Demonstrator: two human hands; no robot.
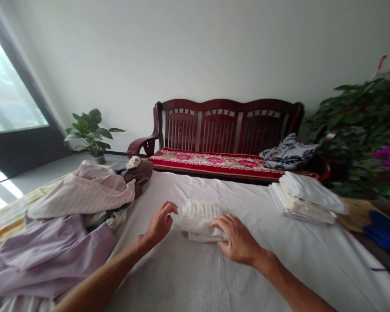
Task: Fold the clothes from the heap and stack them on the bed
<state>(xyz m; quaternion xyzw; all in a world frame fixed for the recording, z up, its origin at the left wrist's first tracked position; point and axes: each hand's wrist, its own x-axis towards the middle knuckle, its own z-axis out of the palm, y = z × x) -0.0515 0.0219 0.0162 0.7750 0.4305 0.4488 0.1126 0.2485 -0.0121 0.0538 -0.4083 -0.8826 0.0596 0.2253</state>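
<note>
A small folded white garment with a gathered, elastic-looking band (pixel 201 219) lies in the middle of the white sheet (pixel 182 277). My right hand (pixel 237 238) has its fingers over the garment's right end and its thumb at the near edge. Just left of the garment, my left hand (pixel 159 223) is raised with bent fingers apart and nothing in them. The garment's exact kind cannot be made out in its folded state.
Rumpled clothes, including a striped garment (pixel 84 190) and a lilac one (pixel 52 255), are heaped at the left. Folded white clothes (pixel 307 199) form a stack at the right. Behind stands a wooden bench (pixel 221 115) with a patterned cushion (pixel 287 154); potted plants flank it.
</note>
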